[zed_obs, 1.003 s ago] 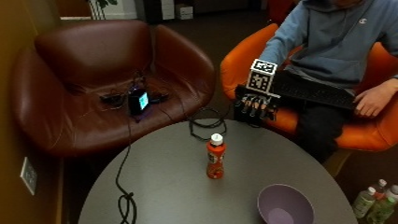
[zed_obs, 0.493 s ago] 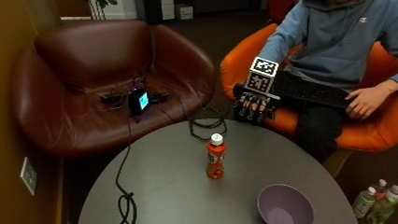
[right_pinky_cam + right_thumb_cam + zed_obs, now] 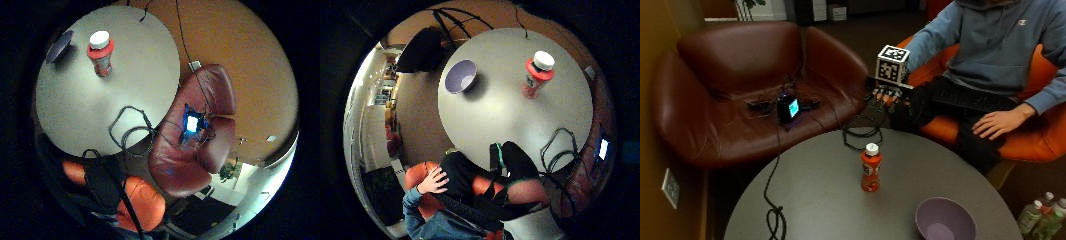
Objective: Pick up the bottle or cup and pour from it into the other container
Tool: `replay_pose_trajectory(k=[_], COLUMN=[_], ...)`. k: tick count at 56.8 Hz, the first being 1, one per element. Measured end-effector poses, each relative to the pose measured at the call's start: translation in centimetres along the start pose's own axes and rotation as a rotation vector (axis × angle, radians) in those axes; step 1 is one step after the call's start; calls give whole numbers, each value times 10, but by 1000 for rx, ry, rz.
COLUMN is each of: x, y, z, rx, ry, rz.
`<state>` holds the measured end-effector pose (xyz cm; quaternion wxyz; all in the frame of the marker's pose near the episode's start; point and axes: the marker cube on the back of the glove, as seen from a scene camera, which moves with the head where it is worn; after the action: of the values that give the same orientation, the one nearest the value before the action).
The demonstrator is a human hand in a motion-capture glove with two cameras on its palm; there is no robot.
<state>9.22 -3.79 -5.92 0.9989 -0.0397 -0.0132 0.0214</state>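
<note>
Hand: the gloved right hand (image 3: 889, 96) hangs above the table's far edge, off the person's knee, holding nothing; fingers point down, relaxed and slightly spread.
Bottle: an orange bottle (image 3: 870, 168) with a white cap stands upright near the middle of the table (image 3: 813, 205), well apart from the hand. It also shows in both palm views (image 3: 100, 52) (image 3: 537, 73).
Bowl: a purple bowl (image 3: 945, 220) sits upright near the table's front edge, to one side of the bottle and apart from it; also seen from the thumb side (image 3: 461, 76).
Other hand: bare, resting flat on the person's thigh (image 3: 998, 122).
Cable: a black cable (image 3: 861, 131) loops over the table's far edge below the hand; another trails down the table's side (image 3: 773, 210).
Armchair: a brown leather armchair (image 3: 740, 90) beside the table carries a small device with a lit screen (image 3: 788, 107).
</note>
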Motion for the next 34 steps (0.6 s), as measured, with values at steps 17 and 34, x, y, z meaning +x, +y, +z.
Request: replay_pose_trajectory(k=[17,34], x=[56,100], y=[6,-10], z=[25,90], rx=[65,85], ry=[-213,-393], rz=[18,68])
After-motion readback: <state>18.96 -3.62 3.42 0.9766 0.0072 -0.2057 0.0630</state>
